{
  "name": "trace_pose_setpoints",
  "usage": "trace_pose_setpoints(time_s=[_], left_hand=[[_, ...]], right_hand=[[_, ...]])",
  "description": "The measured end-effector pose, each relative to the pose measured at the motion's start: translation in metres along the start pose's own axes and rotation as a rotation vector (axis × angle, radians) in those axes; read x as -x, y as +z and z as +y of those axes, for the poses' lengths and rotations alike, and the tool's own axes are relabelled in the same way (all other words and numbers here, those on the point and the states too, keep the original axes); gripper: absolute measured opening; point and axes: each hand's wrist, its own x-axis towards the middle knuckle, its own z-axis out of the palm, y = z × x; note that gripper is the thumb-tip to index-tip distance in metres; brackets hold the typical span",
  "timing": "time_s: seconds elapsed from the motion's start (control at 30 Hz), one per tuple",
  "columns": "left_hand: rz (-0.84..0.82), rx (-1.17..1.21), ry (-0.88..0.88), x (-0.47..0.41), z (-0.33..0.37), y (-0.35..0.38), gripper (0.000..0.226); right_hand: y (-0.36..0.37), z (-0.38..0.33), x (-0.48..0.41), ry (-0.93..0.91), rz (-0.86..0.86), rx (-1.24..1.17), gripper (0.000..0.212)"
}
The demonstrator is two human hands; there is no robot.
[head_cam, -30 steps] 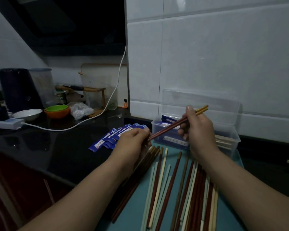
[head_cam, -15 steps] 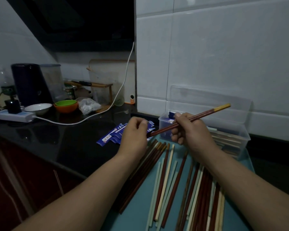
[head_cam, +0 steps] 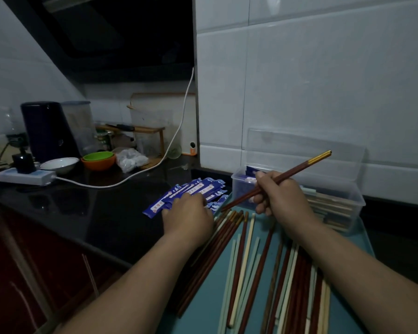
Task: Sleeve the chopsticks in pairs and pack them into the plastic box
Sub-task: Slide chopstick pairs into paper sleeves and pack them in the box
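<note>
1. Step in hand, my read: get one sleeve for the pair already picked.
2. Right hand (head_cam: 279,201) grips the held pair (head_cam: 299,169), fingers curled round mid-shaft. Gold-capped ends point up-right, narrow ends down-left.
3. Left hand (head_cam: 188,218) lies on the blue sleeves (head_cam: 196,189), which are fanned on the black counter (head_cam: 94,213). Fingertips are hidden, so I can't tell whether it pinches one.
4. Do it well: peel off a single sleeve. They look thin and glossy, so they likely cling. Square the narrow ends flush and feed those in first.
5. Held pair: slim, straight, smooth red-brown lacquer, probably slippery.
6. Loose chopsticks (head_cam: 241,266) lie on the teal mat (head_cam: 210,304), a mix of dark wood, red-brown and pale cream.
7. Plastic box (head_cam: 355,201): clear, rectangular, just behind the right hand at the tiled wall. Its lid (head_cam: 307,145) stands behind it. Packed chopsticks lie lengthwise inside.
</note>
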Motion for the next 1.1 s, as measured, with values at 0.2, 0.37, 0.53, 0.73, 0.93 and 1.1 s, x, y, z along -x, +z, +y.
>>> trace_pose_setpoints(time_s=[0.2, 0.37, 0.53, 0.73, 0.93, 1.1], left_hand=[[-0.09, -0.062, -0.048, -0.003, -0.002, -0.003, 0.026], [-0.109, -0.028, -0.054, -0.008, -0.008, -0.002, 0.031], [-0.056, -0.041, -0.056, -0.005, -0.008, 0.0, 0.025], [0.05, -0.126, -0.015, 0.002, -0.005, -0.015, 0.02], [0.138, -0.054, 0.105, 0.005, 0.012, -0.036, 0.007], [0.033, 0.129, 0.245, 0.004, 0.03, -0.024, 0.006]], right_hand=[[0.001, 0.0, 0.0, 0.009, -0.01, -0.004, 0.037], [0.0, 0.0, 0.001, 0.005, -0.017, 0.0, 0.038], [0.001, -0.003, 0.002, 0.007, -0.026, 0.024, 0.039], [0.0, -0.004, 0.002, 0.001, -0.013, 0.017, 0.039], [-0.002, -0.004, 0.001, 0.016, 0.011, -0.002, 0.038], [-0.005, -0.005, 0.001, 0.001, 0.05, -0.014, 0.037]])
